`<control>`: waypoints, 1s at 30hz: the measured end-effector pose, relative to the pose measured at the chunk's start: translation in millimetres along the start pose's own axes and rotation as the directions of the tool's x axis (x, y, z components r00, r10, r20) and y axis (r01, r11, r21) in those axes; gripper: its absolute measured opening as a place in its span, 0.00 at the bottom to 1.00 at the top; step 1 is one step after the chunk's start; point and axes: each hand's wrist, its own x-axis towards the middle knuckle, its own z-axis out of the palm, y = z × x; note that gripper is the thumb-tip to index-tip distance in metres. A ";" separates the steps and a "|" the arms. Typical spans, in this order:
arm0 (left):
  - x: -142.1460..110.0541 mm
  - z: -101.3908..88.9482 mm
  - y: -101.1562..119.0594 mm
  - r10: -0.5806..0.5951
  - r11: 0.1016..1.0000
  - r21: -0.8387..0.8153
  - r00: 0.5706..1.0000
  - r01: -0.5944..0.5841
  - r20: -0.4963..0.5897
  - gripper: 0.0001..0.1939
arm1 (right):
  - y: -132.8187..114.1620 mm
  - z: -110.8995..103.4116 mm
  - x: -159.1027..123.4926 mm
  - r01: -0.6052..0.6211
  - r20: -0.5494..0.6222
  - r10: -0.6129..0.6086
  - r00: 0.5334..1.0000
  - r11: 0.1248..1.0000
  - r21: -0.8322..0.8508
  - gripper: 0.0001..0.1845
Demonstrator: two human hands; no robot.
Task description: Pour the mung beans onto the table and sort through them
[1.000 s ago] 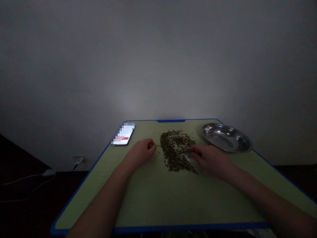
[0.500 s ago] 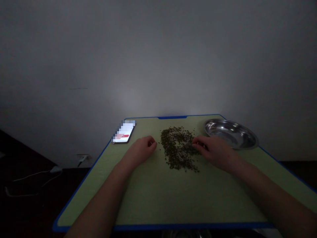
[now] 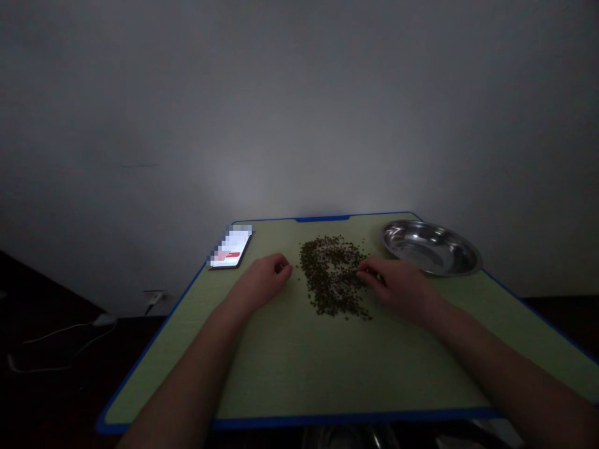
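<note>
Small dark green-brown grains (image 3: pixel 322 274) lie spread in a loose patch on the pale green tabletop (image 3: pixel 290 374), with a few paler bits among them. Just left of the patch, my left hand (image 3: pixel 269 277) rests with its fingers curled closed; whatever they may hold is hidden. My right hand (image 3: pixel 390 284) is at the patch's right edge, thumb and fingertips pinched together by the grains. What sits in that pinch is too small and dark to make out. Behind my right hand stands a shiny oval metal basin (image 3: pixel 433 249).
A phone (image 3: pixel 231 246) with a lit screen lies at the table's far left. Beyond the blue table edge rises a plain wall (image 3: pixel 299 112). At the lower left are a plug (image 3: pixel 154 300) and a white cable (image 3: pixel 58 332). Metal dishware (image 3: pixel 349 436) shows below the front edge.
The whole view has shifted slightly. My right hand stays pinched at the grains' right edge, and my left hand stays curled beside them.
</note>
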 end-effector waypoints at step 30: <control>0.6 2.4 -1.6 0.026 1.000 0.002 1.000 -0.026 -0.016 0.12 | -24.9 8.4 -10.1 0.373 -0.065 -0.370 0.927 0.928 0.024 0.11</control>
